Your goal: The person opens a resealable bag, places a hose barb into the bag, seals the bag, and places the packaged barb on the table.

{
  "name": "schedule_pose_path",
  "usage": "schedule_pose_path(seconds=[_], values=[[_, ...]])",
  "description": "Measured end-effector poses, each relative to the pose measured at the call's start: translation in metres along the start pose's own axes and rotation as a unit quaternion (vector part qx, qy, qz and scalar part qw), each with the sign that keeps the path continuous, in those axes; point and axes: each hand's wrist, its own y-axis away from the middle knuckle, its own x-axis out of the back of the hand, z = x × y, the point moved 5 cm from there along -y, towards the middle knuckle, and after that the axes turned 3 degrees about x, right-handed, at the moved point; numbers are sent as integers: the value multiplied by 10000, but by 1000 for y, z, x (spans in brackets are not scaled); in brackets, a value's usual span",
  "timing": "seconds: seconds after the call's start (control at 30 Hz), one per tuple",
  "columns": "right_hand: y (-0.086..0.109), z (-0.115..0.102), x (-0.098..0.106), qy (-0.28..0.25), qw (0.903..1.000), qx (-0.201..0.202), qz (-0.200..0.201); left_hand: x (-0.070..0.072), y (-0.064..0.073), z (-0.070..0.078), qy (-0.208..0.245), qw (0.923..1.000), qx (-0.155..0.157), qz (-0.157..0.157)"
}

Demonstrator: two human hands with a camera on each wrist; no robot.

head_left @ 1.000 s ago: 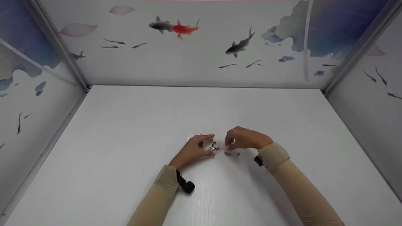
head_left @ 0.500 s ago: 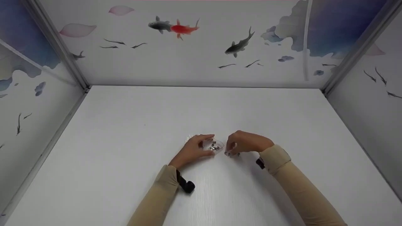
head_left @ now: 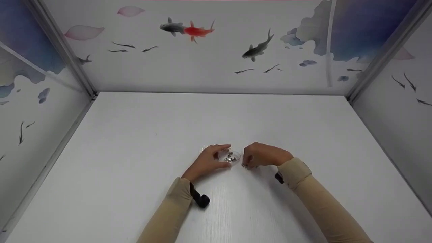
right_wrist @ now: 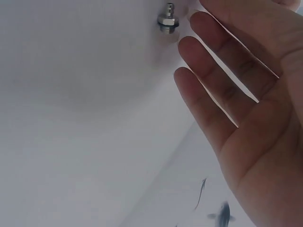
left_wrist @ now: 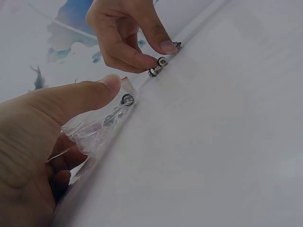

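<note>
My left hand [head_left: 210, 159] grips a clear plastic bag [left_wrist: 90, 135] by its sides, thumb and fingers curled round it. Several small metal hose fittings [head_left: 230, 158] lie inside, and one fitting [left_wrist: 127, 99] shows at the bag's mouth. To the right, my right hand [head_left: 263, 155] reaches down to the table, its index fingertip beside loose fittings [left_wrist: 162, 62], the thumb a little apart. In the right wrist view the other fingers [right_wrist: 203, 94] are nearly straight, near a barbed fitting [right_wrist: 168, 20] with a hex collar and dark ring.
Both hands work over a white table [head_left: 135, 189]. A white back wall [head_left: 216, 74] printed with fish rises behind it, with side walls left and right. Black wrist cameras [head_left: 202, 201] are strapped over the sleeves.
My right hand has come away from the bag's mouth and lowered towards the loose fittings on the table. My left hand keeps its grip on the bag, in place.
</note>
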Motion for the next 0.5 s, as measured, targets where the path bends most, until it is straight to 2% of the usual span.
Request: schedule_pose_path(seconds=[0.23,0.5], values=[[1,-2,1,-60,10000,23,-56,0,1,0,59,10000,28,-6],[0,-1,2,8,9994,-327,-135,-1,-1,0,-117,9999,-12,22]])
